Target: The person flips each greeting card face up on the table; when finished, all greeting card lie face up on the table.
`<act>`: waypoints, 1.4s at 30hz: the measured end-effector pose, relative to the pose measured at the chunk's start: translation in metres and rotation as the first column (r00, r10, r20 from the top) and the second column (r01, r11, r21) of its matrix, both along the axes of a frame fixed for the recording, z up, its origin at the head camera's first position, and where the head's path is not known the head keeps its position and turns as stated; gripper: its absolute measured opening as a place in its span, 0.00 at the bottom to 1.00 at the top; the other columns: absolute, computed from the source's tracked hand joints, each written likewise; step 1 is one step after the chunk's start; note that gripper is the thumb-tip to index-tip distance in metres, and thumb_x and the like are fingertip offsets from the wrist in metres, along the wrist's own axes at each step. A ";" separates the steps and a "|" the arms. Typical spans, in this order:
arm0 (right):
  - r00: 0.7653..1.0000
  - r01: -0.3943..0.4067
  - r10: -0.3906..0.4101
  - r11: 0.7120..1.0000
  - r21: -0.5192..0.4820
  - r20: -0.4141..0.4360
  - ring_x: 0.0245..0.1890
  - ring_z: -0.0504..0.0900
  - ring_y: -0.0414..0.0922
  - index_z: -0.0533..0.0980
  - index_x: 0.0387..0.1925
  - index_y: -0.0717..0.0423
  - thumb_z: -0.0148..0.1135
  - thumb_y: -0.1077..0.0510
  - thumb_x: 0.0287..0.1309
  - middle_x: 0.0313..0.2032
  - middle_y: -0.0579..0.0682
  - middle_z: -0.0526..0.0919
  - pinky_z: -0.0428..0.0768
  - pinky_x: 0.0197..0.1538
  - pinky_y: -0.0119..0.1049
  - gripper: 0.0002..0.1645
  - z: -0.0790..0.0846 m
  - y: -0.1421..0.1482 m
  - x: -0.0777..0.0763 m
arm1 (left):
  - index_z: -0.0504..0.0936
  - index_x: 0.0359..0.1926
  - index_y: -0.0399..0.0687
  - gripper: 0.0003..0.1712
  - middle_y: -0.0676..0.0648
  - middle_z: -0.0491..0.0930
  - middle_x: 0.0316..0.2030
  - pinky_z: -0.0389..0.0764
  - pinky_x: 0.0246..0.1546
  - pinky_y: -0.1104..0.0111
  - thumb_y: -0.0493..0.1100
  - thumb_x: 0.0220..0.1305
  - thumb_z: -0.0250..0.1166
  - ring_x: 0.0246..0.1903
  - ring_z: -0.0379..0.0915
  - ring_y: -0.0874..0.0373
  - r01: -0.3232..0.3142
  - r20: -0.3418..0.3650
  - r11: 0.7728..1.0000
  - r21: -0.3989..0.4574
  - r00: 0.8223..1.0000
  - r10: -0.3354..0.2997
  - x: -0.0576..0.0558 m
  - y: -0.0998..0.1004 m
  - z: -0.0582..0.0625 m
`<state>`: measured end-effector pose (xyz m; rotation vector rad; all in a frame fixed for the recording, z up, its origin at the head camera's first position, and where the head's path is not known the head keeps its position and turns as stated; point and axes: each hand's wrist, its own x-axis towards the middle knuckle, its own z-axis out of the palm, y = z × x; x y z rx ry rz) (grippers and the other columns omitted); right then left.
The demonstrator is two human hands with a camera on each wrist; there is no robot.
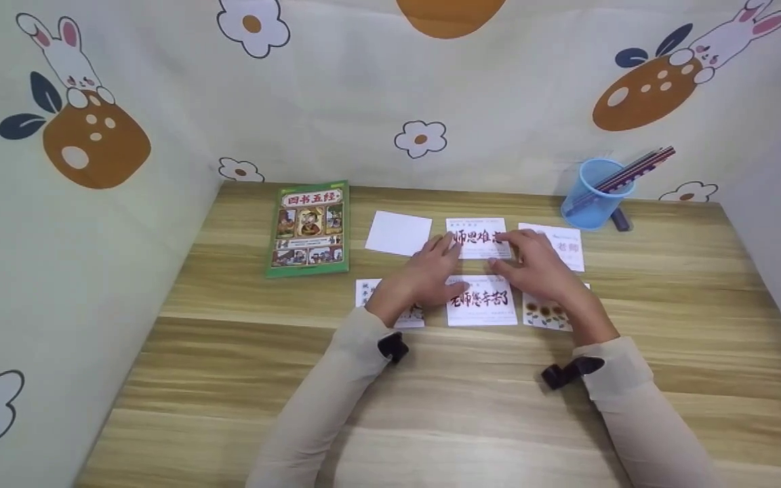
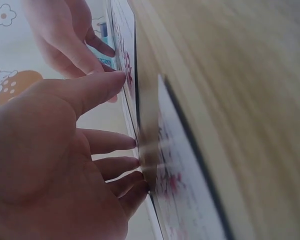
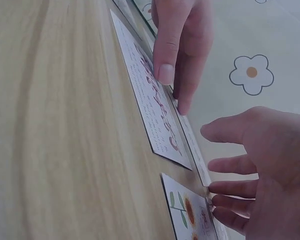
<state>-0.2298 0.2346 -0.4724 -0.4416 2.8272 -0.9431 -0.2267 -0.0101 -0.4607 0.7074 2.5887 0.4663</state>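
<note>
Two rows of printed paper cards lie on the wooden table. My left hand [image 1: 431, 271] is at the left edge of the top middle card [image 1: 477, 232], its fingertips touching down there. At that card's right edge is my right hand [image 1: 538, 268], fingers slightly bent and spread. Below it lies another lettered card [image 1: 482, 308], partly under the left thumb. A plain white card [image 1: 397, 232] is to the left, and a card with pink lettering [image 1: 570, 249] to the right. My forearms partly cover a lettered card [image 1: 412, 320] and a sunflower card [image 1: 544, 317].
A green-edged comic-style book [image 1: 309, 230] lies at the back left. A blue mesh cup [image 1: 590, 203] with several pencils [image 1: 641, 168] stands at the back right, with a small dark object [image 1: 621, 219] beside it. A patterned curtain [image 1: 336, 102] backs the table [image 1: 228, 379].
</note>
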 end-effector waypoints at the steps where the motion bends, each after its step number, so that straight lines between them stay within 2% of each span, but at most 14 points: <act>1: 1.000 0.001 -0.001 1.000 -0.003 0.005 0.78 0.64 0.66 0.73 0.74 0.63 0.67 0.49 0.74 0.74 0.68 0.73 0.60 0.83 0.65 0.36 0.000 0.000 -0.001 | 0.47 0.88 0.42 0.48 0.40 0.37 0.89 0.48 0.88 0.50 0.59 0.82 0.57 0.89 0.32 0.44 -0.001 -0.002 1.000 0.002 1.000 0.001 0.000 0.000 0.000; 6: 1.000 -0.006 0.006 1.000 -0.024 0.006 0.79 0.64 0.66 0.75 0.72 0.62 0.67 0.49 0.74 0.73 0.67 0.74 0.59 0.83 0.65 0.33 -0.001 0.001 -0.003 | 0.48 0.88 0.42 0.47 0.39 0.39 0.89 0.47 0.88 0.52 0.59 0.83 0.57 0.89 0.33 0.44 -0.004 -0.006 1.000 0.019 1.000 0.004 0.002 0.000 0.002; 12: 0.998 -0.035 0.032 0.998 -0.051 -0.056 0.80 0.61 0.68 0.77 0.70 0.59 0.67 0.50 0.74 0.77 0.68 0.68 0.55 0.83 0.70 0.30 -0.001 -0.010 0.002 | 0.52 0.87 0.44 0.44 0.37 0.43 0.88 0.46 0.88 0.51 0.57 0.83 0.57 0.88 0.37 0.41 -0.001 -0.032 0.996 0.092 0.999 0.004 -0.002 -0.009 0.008; 16: 0.993 -0.085 0.078 0.992 -0.088 -0.088 0.80 0.63 0.65 0.78 0.70 0.58 0.68 0.50 0.74 0.76 0.65 0.70 0.58 0.83 0.67 0.29 -0.001 -0.030 0.007 | 0.58 0.85 0.43 0.42 0.34 0.49 0.86 0.50 0.87 0.47 0.54 0.81 0.59 0.87 0.43 0.37 -0.060 -0.089 0.991 0.119 0.994 0.071 -0.010 -0.019 0.012; 20: 0.982 -0.161 0.145 0.978 -0.134 -0.120 0.77 0.68 0.62 0.78 0.69 0.59 0.70 0.53 0.71 0.74 0.64 0.74 0.64 0.82 0.61 0.30 0.000 -0.055 0.010 | 0.62 0.84 0.44 0.41 0.35 0.55 0.85 0.56 0.85 0.45 0.55 0.80 0.61 0.85 0.49 0.37 -0.173 -0.134 0.975 0.139 0.972 0.192 -0.015 -0.030 0.013; 26: 0.970 -0.235 0.221 0.960 -0.153 -0.104 0.74 0.74 0.60 0.76 0.70 0.62 0.69 0.52 0.71 0.72 0.63 0.75 0.70 0.80 0.56 0.32 -0.001 -0.087 0.008 | 0.68 0.80 0.43 0.35 0.37 0.64 0.82 0.61 0.84 0.48 0.51 0.80 0.63 0.83 0.57 0.39 -0.314 -0.156 0.933 0.176 0.927 0.342 -0.013 -0.048 0.005; 31: 0.967 -0.256 0.251 0.953 -0.164 -0.049 0.71 0.77 0.60 0.74 0.73 0.63 0.68 0.53 0.73 0.74 0.62 0.74 0.75 0.77 0.55 0.33 -0.001 -0.108 0.008 | 0.72 0.78 0.41 0.33 0.35 0.68 0.79 0.65 0.82 0.48 0.48 0.79 0.64 0.80 0.63 0.38 -0.368 -0.147 0.900 0.232 0.902 0.407 -0.011 -0.078 -0.001; 35: 0.965 -0.263 0.259 0.948 -0.182 -0.042 0.72 0.76 0.61 0.74 0.73 0.63 0.68 0.54 0.73 0.76 0.65 0.71 0.74 0.77 0.56 0.33 0.001 -0.120 0.007 | 0.72 0.77 0.41 0.32 0.36 0.70 0.78 0.67 0.81 0.48 0.47 0.78 0.65 0.79 0.65 0.39 -0.418 -0.138 0.873 0.252 0.877 0.460 -0.011 -0.097 -0.002; 38: 0.966 -0.259 0.255 0.950 -0.174 -0.049 0.78 0.69 0.62 0.74 0.74 0.61 0.67 0.52 0.73 0.79 0.66 0.67 0.68 0.81 0.59 0.33 0.001 -0.124 0.006 | 0.73 0.76 0.41 0.32 0.36 0.71 0.77 0.67 0.82 0.48 0.48 0.79 0.65 0.79 0.65 0.39 -0.428 -0.160 0.869 0.249 0.866 0.473 -0.014 -0.102 -0.003; 42: 0.966 -0.259 0.255 0.953 -0.157 -0.046 0.83 0.61 0.63 0.73 0.74 0.60 0.67 0.51 0.73 0.81 0.66 0.63 0.61 0.85 0.60 0.35 0.000 -0.125 0.007 | 0.73 0.76 0.40 0.32 0.36 0.73 0.75 0.64 0.82 0.46 0.49 0.79 0.64 0.79 0.63 0.36 -0.419 -0.196 0.880 0.223 0.865 0.462 -0.017 -0.102 -0.002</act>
